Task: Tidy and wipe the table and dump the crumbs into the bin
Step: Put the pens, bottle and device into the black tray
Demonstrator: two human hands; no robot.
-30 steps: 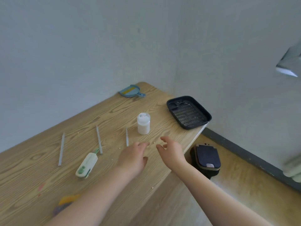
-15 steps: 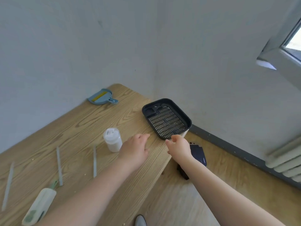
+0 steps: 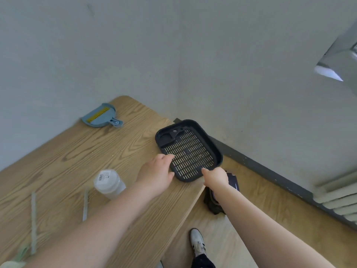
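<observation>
Head view: both hands have reached the tray (image 3: 190,149) at the table (image 3: 77,157) corner, left hand (image 3: 157,174) and right hand (image 3: 216,177) touching its near rim, not yet clenched; bin (image 3: 214,202) below. Lifting looks next.

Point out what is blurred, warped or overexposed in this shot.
Head view: the white jar and grey sticks near the left edge smear with motion blur; the black slotted tray stays sharp; the wide lens bends the table edge; the window sill top right is blown out.

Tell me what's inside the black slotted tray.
The black slotted tray looks empty apart from a few pale specks; the left hand and right hand cover its near rim.
</observation>
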